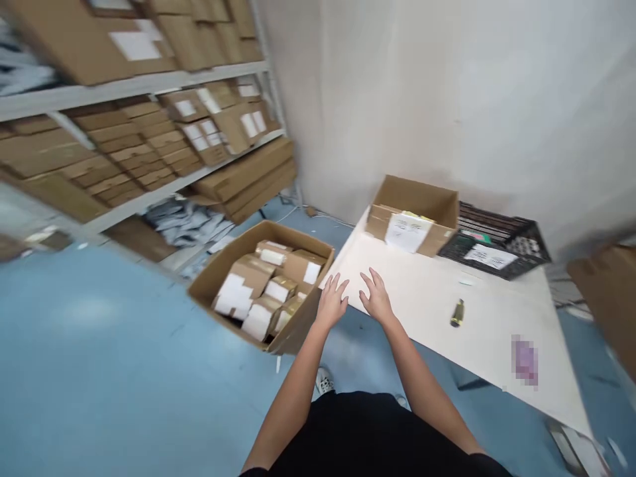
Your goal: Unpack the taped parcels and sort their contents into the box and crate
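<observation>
Both hands, left hand [332, 301], right hand [376, 298], spread over table [422, 298] edge; carton [263, 285] beside left.

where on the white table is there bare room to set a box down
Widest bare patch: the middle of the white table, bordered by the left hand and right hand at its near corner, the open cardboard box and black crate at the far edge, and the small yellow tool to the right. The floor carton is crowded with small boxes.

Metal shelving [149, 84], stacked with flat labelled cartons [124, 152]. Open cardboard box [422, 199] just beside black plastic crate [489, 222]. Grey mailer bags [183, 222] on blue floor [99, 371].
</observation>
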The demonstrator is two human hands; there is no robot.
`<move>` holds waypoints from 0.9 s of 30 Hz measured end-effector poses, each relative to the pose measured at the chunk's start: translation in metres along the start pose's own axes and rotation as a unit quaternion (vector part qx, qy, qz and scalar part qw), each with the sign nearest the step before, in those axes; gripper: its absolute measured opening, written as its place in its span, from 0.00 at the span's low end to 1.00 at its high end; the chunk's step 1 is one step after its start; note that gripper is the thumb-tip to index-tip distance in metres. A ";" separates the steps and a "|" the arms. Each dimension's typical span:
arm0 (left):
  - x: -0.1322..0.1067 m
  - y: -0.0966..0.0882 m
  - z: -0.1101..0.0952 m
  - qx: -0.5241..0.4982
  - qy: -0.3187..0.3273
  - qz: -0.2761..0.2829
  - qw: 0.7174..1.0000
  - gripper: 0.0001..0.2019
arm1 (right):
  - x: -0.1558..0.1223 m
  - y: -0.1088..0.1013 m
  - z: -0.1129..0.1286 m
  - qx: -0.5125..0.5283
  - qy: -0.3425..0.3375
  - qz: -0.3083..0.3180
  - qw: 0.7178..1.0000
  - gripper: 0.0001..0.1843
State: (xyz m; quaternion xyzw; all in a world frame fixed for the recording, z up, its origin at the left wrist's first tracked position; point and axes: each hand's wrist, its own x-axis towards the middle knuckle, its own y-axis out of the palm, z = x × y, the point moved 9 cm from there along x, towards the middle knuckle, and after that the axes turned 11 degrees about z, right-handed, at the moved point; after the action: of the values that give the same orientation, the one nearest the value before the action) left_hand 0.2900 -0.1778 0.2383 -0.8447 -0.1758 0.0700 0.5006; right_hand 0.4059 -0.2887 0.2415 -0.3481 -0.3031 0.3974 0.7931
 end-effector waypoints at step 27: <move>-0.055 -0.087 0.455 -0.097 -0.462 0.029 0.881 0.40 | 0.285 0.315 0.205 -0.004 -0.216 0.325 0.921 0.36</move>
State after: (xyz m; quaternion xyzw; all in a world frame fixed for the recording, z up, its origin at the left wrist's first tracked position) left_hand 0.0857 0.2140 0.0886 -0.7653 -0.3684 0.4500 0.2758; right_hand 0.2610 0.1539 0.1673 -0.3364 -0.3383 0.6978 0.5342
